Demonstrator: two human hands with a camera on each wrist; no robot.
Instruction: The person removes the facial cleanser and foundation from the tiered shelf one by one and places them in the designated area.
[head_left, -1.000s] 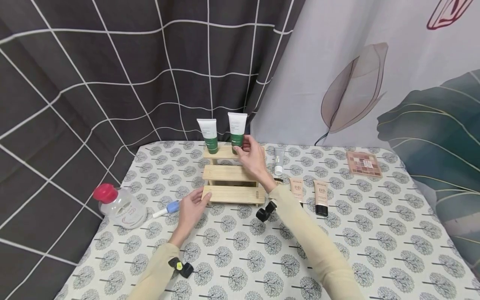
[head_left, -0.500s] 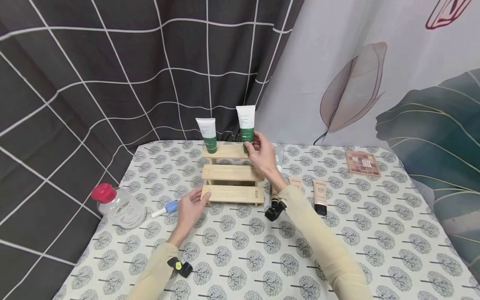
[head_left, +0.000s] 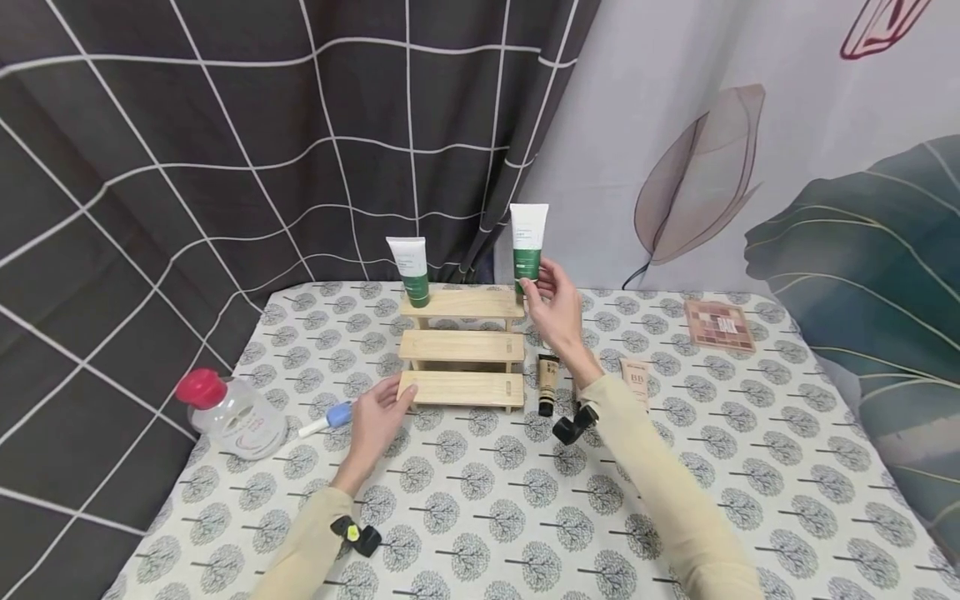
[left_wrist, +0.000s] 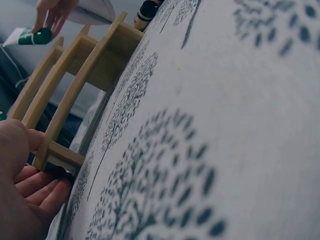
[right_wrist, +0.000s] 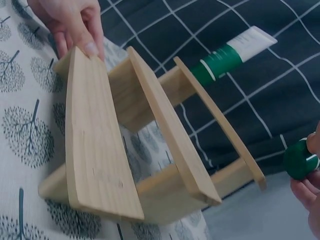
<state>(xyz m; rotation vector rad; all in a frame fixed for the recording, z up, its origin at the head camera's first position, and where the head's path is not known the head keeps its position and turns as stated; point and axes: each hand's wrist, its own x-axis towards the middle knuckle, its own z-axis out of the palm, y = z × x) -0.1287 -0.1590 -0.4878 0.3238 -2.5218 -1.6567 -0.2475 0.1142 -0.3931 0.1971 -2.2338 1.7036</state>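
A white-and-green squeeze tube (head_left: 528,237) is held upright, white end up, just beyond the right end of the top step of a three-tier wooden stand (head_left: 462,388), apart from it. The right hand (head_left: 557,310) pinches this tube low on its green part, while the left hand (head_left: 377,418), well apart from the other, grips the left end of the stand's bottom step, thumb on top. A matching tube (head_left: 411,273) stands on the left of the stand's top step. Just right of the stand lies a beige tube with a black cap (head_left: 548,387); farther right are a BB cream tube (head_left: 636,379), partly hidden by the right sleeve (head_left: 652,467), and a makeup palette (head_left: 720,326). Left of the stand are a blue-and-white applicator bottle (head_left: 327,418) and, beyond it, a clear bottle with a red top (head_left: 251,423). Under the stand spreads a tree-print tablecloth (head_left: 480,517); behind it hangs a dark grid-patterned curtain (head_left: 285,125).
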